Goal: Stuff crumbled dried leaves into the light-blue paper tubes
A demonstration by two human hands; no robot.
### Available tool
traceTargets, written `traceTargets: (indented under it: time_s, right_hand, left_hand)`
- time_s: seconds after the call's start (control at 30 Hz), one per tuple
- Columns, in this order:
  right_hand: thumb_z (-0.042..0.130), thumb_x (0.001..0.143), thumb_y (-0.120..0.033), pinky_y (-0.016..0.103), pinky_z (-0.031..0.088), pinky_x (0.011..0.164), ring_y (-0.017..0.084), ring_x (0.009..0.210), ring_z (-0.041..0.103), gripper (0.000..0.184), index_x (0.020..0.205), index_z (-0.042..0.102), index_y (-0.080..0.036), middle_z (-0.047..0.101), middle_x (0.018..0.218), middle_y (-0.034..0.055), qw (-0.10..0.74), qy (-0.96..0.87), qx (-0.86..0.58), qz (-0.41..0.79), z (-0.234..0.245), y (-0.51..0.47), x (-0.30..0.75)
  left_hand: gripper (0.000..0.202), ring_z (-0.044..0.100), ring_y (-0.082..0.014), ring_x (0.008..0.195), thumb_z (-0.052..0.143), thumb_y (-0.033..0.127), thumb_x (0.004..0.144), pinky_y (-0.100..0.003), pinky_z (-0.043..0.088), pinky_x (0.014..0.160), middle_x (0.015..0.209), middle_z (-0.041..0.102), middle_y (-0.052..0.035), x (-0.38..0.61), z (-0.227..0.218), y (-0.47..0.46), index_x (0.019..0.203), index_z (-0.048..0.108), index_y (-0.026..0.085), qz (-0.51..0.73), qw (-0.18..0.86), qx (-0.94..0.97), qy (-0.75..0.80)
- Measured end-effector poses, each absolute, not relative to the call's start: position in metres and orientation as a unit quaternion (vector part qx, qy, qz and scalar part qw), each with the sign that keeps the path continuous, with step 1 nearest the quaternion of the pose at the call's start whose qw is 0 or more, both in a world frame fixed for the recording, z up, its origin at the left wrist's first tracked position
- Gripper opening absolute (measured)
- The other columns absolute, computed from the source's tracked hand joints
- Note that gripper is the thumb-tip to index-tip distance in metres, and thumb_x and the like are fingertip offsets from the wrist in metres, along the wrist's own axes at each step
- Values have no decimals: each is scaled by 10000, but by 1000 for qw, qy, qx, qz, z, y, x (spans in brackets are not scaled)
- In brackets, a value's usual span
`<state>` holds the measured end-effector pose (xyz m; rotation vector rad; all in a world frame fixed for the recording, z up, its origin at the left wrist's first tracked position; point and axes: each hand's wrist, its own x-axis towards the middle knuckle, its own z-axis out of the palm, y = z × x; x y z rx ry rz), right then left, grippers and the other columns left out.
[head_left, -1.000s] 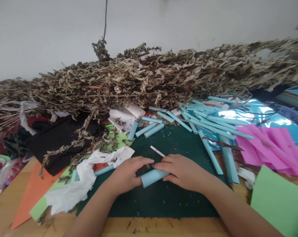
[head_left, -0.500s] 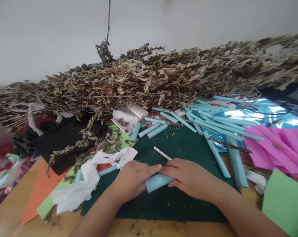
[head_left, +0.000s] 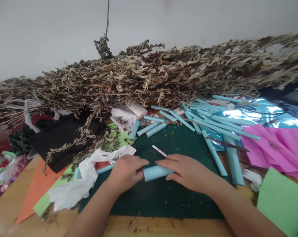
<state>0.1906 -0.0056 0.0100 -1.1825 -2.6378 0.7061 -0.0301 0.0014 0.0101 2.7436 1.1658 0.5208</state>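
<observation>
A light-blue rolled paper tube (head_left: 156,173) lies nearly level between my hands, just above or on a dark green mat (head_left: 168,200). My right hand (head_left: 185,169) grips its right end, with the fingers over the top and the thumb below. At the tube's left end is my left hand (head_left: 126,171), fingers curled and their tips against the opening. Its index finger points along the top, apart from my right fingers. A thin white stick (head_left: 159,151) lies behind the tube, its near end reaching my right hand's fingers.
Dried leafy stalks (head_left: 139,79) are heaped along the wall. Several blue paper tubes (head_left: 213,118) lie at the back right, beside pink paper (head_left: 274,148). Crumpled white tissue (head_left: 87,177) is at left, near black paper (head_left: 65,141). Green paper (head_left: 282,200) lies at right.
The blue paper has gone from a flatter, slanted shape to a rounder tube, turned more level. My hands have drawn slightly apart, the left fingers moving to the tube's end.
</observation>
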Motion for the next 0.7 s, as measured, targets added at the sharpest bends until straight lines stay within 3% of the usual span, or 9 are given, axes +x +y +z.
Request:
traceTargets:
  time_s: [0.2, 0.5, 0.7]
  right_hand:
    - [520, 764, -204, 328, 407, 742, 209, 900, 499, 425, 1169, 421, -287, 530, 1029, 46, 97, -871, -416, 242, 11, -1, 201]
    - [444, 800, -199, 332, 420, 714, 199, 864, 494, 363, 1159, 409, -238, 528, 985, 64, 204, -854, -442, 182, 14, -4, 201]
    - [455, 797, -198, 368, 423, 699, 217, 831, 493, 349, 1144, 421, -208, 539, 972, 76, 187, -870, -434, 142, 7, -3, 194]
  left_hand:
    - [159, 548, -147, 593, 526, 263, 733, -248, 404, 542, 629, 612, -23, -35, 17, 3, 854, 592, 183, 215, 96, 906, 352]
    - [118, 509, -96, 531, 446, 115, 761, -222, 422, 523, 571, 534, 5, -32, 8, -1, 793, 549, 163, 473, 279, 758, 352]
    - [130, 479, -108, 571, 393, 125, 777, -242, 385, 539, 585, 509, -2, -31, 6, -9, 741, 514, 161, 464, 304, 766, 325]
